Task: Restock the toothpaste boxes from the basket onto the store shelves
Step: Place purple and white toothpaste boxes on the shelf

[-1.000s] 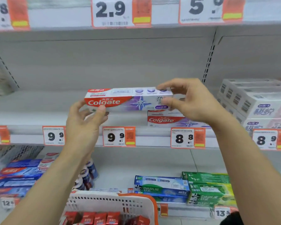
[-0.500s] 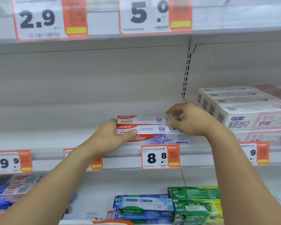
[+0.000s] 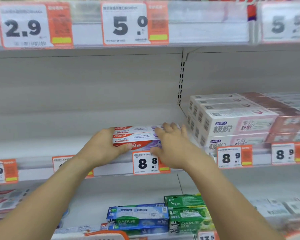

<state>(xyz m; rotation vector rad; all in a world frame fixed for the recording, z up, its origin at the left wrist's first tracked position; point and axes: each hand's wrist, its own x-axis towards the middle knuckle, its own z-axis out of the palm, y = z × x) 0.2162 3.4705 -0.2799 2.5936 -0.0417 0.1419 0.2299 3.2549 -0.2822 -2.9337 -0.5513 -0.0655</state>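
Observation:
Two white, red and purple Colgate toothpaste boxes lie stacked on the middle shelf, just above the 8.8 price tag. My left hand wraps the left end of the stack, its thumb lying across the lower box's front. My right hand rests on the right part of the stack with its fingers spread and fairly straight over the top box. Only the orange rim of the basket shows, at the bottom edge; what it holds is out of view.
Stacked white and pink toothpaste boxes fill the same shelf to the right, close to my right hand. Blue Darlie boxes and green Darlie boxes lie on the shelf below. The middle shelf is bare to the left of the Colgate stack.
The Colgate box I held in the air with both hands now lies on top of the one on the shelf. My right hand's fingers have spread flat over it.

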